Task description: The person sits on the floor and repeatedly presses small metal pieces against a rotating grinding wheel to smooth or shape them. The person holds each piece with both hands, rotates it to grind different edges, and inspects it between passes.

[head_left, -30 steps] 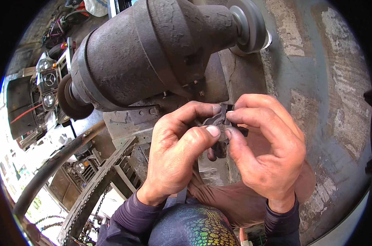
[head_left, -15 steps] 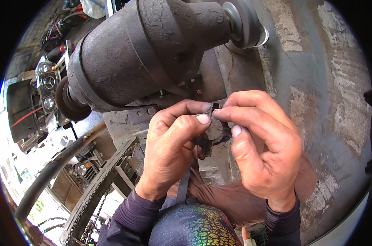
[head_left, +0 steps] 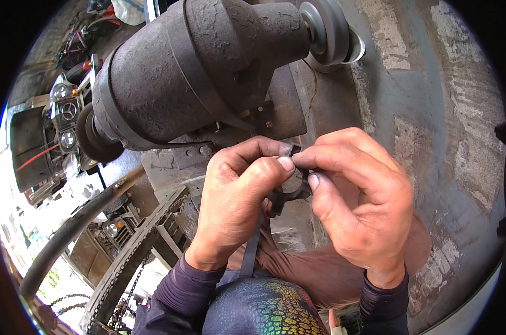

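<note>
Just below the bench grinder (head_left: 152, 92), both hands come together on a small dark ring-shaped part (head_left: 277, 204) with blocky lugs. My left hand (head_left: 222, 201) pinches its upper lug between thumb and forefinger. The other left fingers curl behind, partly hidden. My right hand (head_left: 367, 209) is closed against the ring's right side, its forefinger tip meeting the left thumb at the upper lug and its thumb near the ring's edge. Fingers cover much of the ring, and whether the right fingertips hold anything smaller does not show.
The grinder's right wheel (head_left: 328, 33) and left wheel (head_left: 91, 134) stick out at its ends. A curved metal pipe (head_left: 74, 229) and a beam with chain (head_left: 130, 251) lie to the left. Farther left are vehicle front parts with headlights (head_left: 67, 139). A worn, paint-patched surface (head_left: 431, 139) spreads rightward.
The dark ring has tilted and now shows a narrower opening. The fingertips of both hands have shifted slightly right and down with it, and the left thumb has moved closer to the right forefinger.
</note>
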A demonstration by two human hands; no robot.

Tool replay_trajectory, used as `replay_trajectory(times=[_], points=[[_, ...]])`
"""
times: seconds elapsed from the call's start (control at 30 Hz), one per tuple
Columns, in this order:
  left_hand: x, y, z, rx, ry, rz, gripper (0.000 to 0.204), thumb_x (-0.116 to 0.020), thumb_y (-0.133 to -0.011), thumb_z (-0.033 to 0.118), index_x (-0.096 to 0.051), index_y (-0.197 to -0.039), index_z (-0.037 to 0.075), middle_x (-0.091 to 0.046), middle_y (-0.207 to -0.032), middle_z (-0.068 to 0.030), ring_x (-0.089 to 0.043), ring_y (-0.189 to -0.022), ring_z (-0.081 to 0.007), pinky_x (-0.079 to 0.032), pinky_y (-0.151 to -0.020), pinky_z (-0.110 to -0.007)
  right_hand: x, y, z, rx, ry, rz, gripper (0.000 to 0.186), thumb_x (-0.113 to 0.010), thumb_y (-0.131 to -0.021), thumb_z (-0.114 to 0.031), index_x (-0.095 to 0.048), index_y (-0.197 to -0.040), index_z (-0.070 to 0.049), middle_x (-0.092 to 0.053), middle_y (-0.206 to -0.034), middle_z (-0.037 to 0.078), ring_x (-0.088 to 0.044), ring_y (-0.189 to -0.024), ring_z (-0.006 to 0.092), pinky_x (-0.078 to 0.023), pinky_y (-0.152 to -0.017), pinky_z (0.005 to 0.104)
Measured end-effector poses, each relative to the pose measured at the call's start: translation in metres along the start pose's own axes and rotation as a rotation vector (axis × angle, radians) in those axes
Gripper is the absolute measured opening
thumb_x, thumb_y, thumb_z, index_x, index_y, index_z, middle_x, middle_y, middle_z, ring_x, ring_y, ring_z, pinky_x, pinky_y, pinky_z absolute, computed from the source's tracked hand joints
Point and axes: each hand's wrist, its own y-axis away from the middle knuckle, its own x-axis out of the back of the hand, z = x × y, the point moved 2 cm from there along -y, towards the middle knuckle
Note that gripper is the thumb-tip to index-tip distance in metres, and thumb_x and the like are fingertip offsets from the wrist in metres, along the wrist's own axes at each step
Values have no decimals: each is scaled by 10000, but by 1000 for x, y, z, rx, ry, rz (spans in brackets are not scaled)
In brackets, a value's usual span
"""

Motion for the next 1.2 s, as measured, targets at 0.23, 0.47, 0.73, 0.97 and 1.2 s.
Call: replay_trajectory(times=[0.23,0.47,0.73,0.97,1.2], points=[[-7,4,1,-42,-87,31,236,-701,-933,226,-713,-954,-9,-597,-688,42,-489,-546,-20,-382,-486,-203,1,4,-1,-179,-160,8,282,-604,-867,112,-636,-1146,77,-652,-996,73,-629,-910,104,-508,-816,234],[-6,2,0,-9,17,11,233,-703,-923,221,-719,-953,-9,-603,-696,23,-511,-554,-34,-380,-470,-206,1,4,-3,-180,-152,1,236,-621,-870,112,-630,-1102,74,-645,-982,67,-629,-895,97,-511,-799,235],[-7,3,0,72,111,-38,217,-678,-933,181,-705,-1005,-21,-628,-729,0,-547,-561,-48,-436,-468,-212,4,2,-2,-149,-114,-10,171,-611,-856,122,-644,-1020,83,-627,-969,85,-626,-861,109,-507,-768,237],[-4,5,1,71,76,-65,217,-662,-932,167,-696,-1023,-27,-639,-742,-8,-550,-577,-46,-444,-484,-216,3,2,-4,-161,-108,-24,158,-607,-841,124,-651,-984,72,-628,-934,79,-615,-823,98,-485,-706,231],[-1,2,-3,20,47,-37,201,-651,-905,166,-700,-987,-11,-638,-748,7,-539,-587,-39,-416,-486,-207,3,1,-4,-168,-61,-30,108,-653,-821,96,-661,-917,47,-631,-844,58,-604,-732,89,-466,-640,231]])
